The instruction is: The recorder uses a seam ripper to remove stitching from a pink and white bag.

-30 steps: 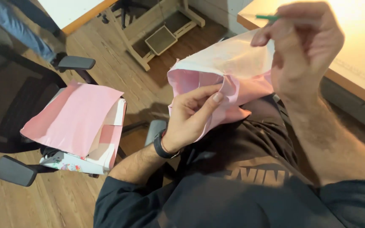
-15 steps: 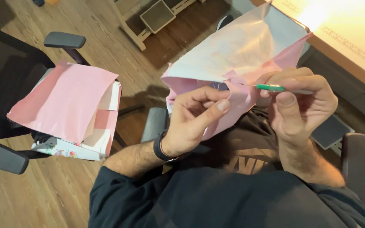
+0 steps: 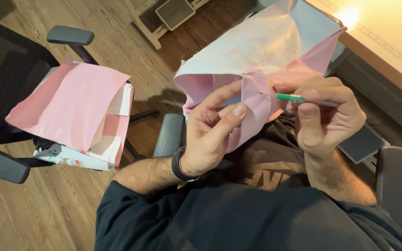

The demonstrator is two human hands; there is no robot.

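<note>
A piece of pink and white fabric is held up over my lap. My left hand pinches a folded pink seam of it between thumb and fingers; a dark band sits on that wrist. My right hand grips a thin tool with a green handle, whose metal tip touches the seam just right of my left thumb. Both hands are close together, almost touching across the fold.
A black office chair at the left carries a stack of pink fabric pieces. A light wooden table with a ruler edge stands at the upper right. My chair's armrests flank my lap. Wooden floor lies below.
My right hand came down from high up near the table to the seam, bringing the green tool's tip to the fabric. My left hand kept its pinch on the fold.
</note>
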